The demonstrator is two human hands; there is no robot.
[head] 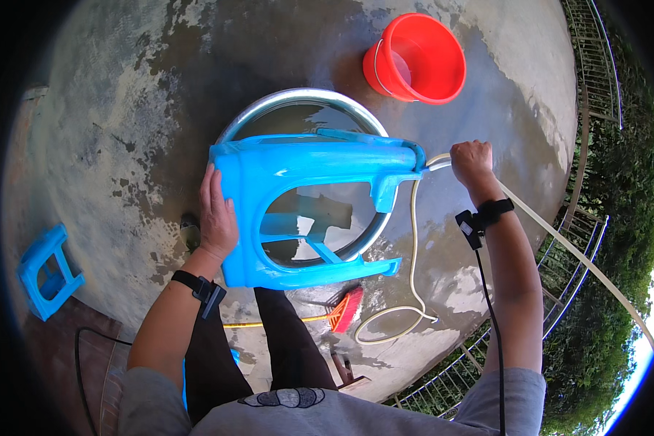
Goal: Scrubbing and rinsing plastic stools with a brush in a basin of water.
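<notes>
A blue plastic stool [316, 163] lies on its side across a round metal basin [300, 94] of murky water. My left hand [218, 215] steadies the stool at its seat end, with the palm and fingers against the seat. To the right of the stool's leg ends, my right hand [473, 163] is closed in a fist around a pale hose [438, 159]. A short whitish length shows between that fist and the nearest leg end; whether it is hose or running water I cannot tell. The stool hides part of the basin.
A red bucket [428, 57] stands on the wet concrete beyond the basin. Pale hose loops [392, 327] and a red-bristled broom [347, 310] lie at lower right. Another blue stool [49, 272] is at far left. Metal railings [594, 60] and greenery [637, 180] line the right side.
</notes>
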